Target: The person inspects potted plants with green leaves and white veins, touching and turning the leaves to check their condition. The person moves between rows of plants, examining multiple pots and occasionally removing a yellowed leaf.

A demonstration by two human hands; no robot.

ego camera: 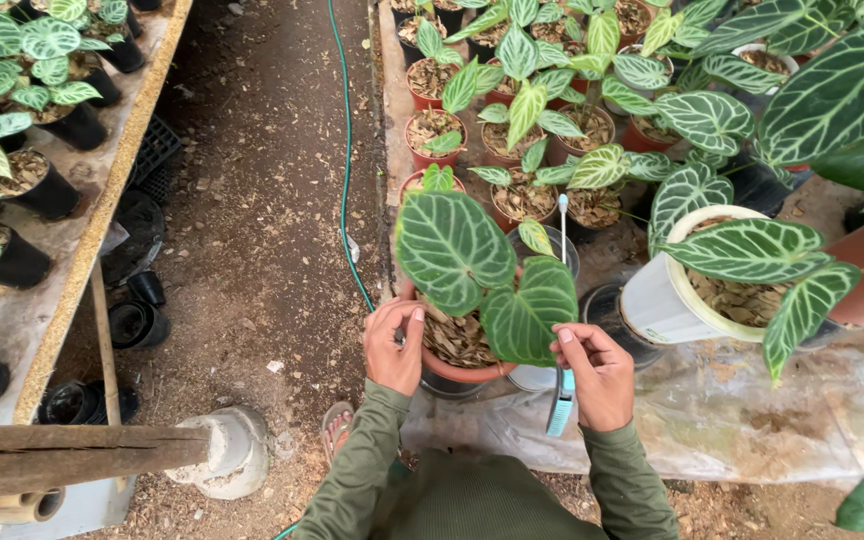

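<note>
Potted plant (472, 300): a terracotta-coloured pot with two large dark green, white-veined leaves, standing at the near edge of the desk (752, 420), between the person's two hands.
Head view, left hand (393, 345): wrapped against the left rim of the pot, fingers curled onto it and thumb up, apparently to steady the pot; it grips the rim and holds nothing else.
Head view, right hand (600, 372): closed around a light blue tool handle (560, 400) that hangs down below the fingers; the fingertips sit just beside the nearer big leaf, touching or almost touching its edge, which cannot be told for sure.
Pot filling (457, 340): dry brown leaf litter covers the surface under the leaves.
White stake (563, 225): a thin upright stick just beyond the plant, likely a marker standing in a neighbouring pot.
White pot (667, 300): just right of the plant, tilted, carrying similar veined leaves.
Far pots (512, 130): many small terracotta pots of the same kind of plant, crowded on the far part of the desk.
Green hose (347, 150): runs along the dirt floor (252, 200) left of the desk, out of the way of the pots.
Left bench (82, 250): well apart on the left, lined with black pots of similar plants.
Sleeves (362, 470): olive green, both forearms reaching forward from the near edge.
</note>
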